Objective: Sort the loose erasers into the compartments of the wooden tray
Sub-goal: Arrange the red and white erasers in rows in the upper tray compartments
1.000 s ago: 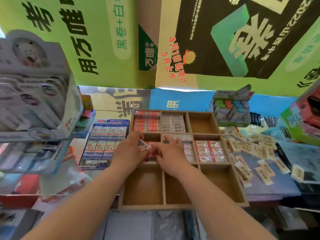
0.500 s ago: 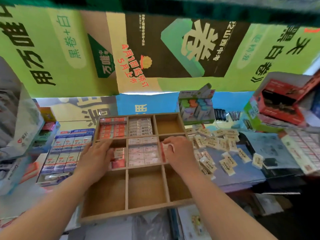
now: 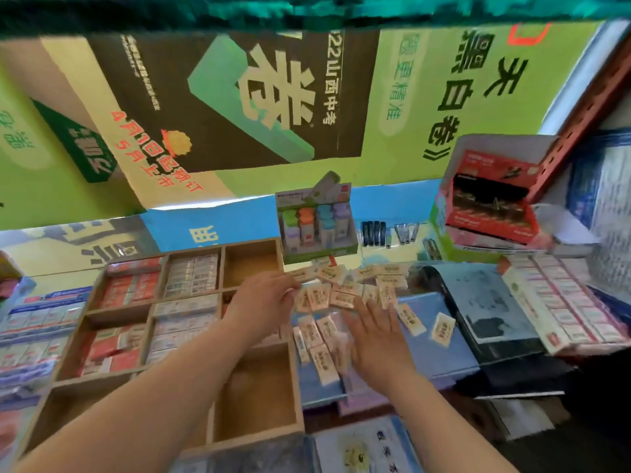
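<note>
The step in hand looks like fetching more from the pile. The loose erasers (image 3: 341, 293) lie scattered on a blue sheet (image 3: 440, 356) at centre right of the frame, just beside the wooden tray (image 3: 296, 377) at lower left. The left hand (image 3: 263, 303) reaches across the tray's right wall, fingers bent at the pile's edge; whether they pinch an eraser cannot be told. The right hand (image 3: 377, 339) lies on the pile, fingers straight and spread. The next move probably calls for gathering matching erasers for a bare compartment (image 3: 259, 401)
</note>
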A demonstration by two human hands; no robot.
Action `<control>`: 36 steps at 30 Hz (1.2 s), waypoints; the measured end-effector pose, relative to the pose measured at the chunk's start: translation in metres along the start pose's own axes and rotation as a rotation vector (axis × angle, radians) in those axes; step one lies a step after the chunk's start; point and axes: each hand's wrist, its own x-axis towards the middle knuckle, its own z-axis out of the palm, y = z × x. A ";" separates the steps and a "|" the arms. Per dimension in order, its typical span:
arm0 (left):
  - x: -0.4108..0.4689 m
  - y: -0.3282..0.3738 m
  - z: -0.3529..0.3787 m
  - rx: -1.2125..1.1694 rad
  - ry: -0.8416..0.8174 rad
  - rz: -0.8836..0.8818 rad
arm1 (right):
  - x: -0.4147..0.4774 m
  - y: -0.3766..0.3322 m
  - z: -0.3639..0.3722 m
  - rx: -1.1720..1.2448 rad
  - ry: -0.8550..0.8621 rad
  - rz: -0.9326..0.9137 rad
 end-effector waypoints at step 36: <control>0.097 0.051 0.091 -0.216 0.329 -0.631 | 0.002 0.017 0.013 0.145 0.098 -0.127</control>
